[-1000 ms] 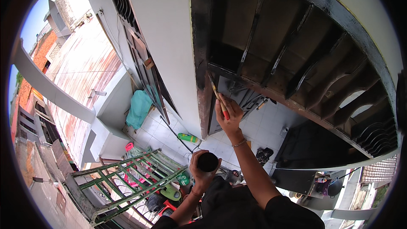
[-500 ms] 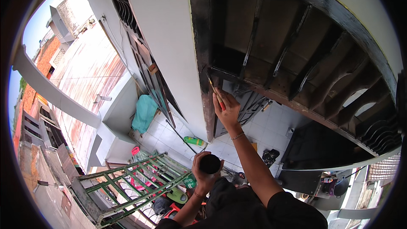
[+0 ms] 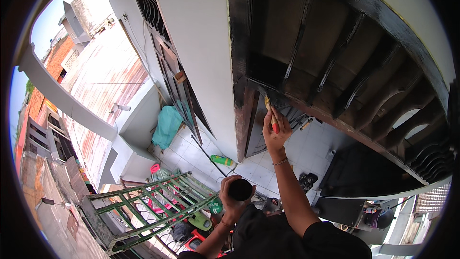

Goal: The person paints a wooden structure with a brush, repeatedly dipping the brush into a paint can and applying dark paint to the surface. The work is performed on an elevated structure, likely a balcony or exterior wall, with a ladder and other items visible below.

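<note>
My right hand (image 3: 278,133) is raised and closed around a paintbrush (image 3: 274,121) with a red-tipped wooden handle. Its bristles reach the lower rail (image 3: 301,104) of a slatted wooden frame, close to the corner with the upright post (image 3: 243,115). Glossy black coats the post's upper part, while bare brown shows lower down and along the rail. At chest height my left hand (image 3: 230,196) grips a round container (image 3: 239,190) whose inside looks black. How full it is I cannot tell.
A green metal ladder (image 3: 153,206) leans at the lower left over red and pink items. White wall (image 3: 201,52) runs beside the post. Far below, the tiled floor (image 3: 261,168) holds a green-yellow bottle (image 3: 222,160) and a black bag (image 3: 307,180). Teal cloth (image 3: 166,127) hangs farther left.
My right hand has moved the paintbrush rightward, from the post's corner onto the lower rail, and the brush stands more upright. The left hand still holds the container. The whole view has shifted slightly.
</note>
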`<state>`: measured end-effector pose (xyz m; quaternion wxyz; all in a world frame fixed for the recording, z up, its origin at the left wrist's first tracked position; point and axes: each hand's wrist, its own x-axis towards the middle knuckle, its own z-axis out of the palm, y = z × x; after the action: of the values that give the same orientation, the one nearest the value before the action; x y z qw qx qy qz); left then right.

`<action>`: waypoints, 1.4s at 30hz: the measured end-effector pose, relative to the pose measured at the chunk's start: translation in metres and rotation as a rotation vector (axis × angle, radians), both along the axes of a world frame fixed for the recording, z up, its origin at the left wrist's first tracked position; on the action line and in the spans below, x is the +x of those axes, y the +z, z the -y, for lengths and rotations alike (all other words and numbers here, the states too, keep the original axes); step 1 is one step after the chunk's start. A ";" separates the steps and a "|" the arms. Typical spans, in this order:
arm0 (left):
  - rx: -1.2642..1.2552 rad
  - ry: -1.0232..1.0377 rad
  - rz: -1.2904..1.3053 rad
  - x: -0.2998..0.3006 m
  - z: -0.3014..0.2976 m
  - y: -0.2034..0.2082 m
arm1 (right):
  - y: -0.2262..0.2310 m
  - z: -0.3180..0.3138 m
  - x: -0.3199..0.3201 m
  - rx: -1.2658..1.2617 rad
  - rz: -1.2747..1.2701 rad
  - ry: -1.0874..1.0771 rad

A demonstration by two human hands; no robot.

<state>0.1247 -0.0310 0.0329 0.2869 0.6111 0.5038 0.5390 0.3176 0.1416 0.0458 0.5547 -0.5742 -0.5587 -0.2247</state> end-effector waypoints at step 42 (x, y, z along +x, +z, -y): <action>-0.032 0.007 0.036 -0.018 -0.009 -0.003 | -0.002 0.087 0.036 -0.019 0.014 -0.169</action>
<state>0.1065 -0.0216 0.0297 0.3035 0.5949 0.5093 0.5428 0.3532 0.0542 0.0438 0.5245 -0.6228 -0.5143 -0.2692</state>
